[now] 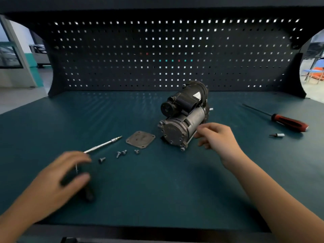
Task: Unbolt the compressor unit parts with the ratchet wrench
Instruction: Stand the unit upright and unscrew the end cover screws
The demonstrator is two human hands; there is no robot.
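Note:
The compressor unit [182, 116], with a grey cylinder below and a black motor on top, lies on the green bench mat [157, 190] with its round end cap facing me. My right hand [217, 135] is at its right side, its loosely curled fingertips by the housing and holding nothing I can see. A removed square cover plate [140, 139] lies left of the unit, with several loose bolts [121, 153] in front of it. My left hand [57, 174], blurred, curls round the dark handle of the ratchet wrench [103, 144], whose silver extension points toward the plate.
A red-and-black screwdriver [287, 121] and a small bit [277, 135] lie at the right of the mat. A dark pegboard [157, 50] closes off the back of the bench. The bench's front edge runs just below my forearms.

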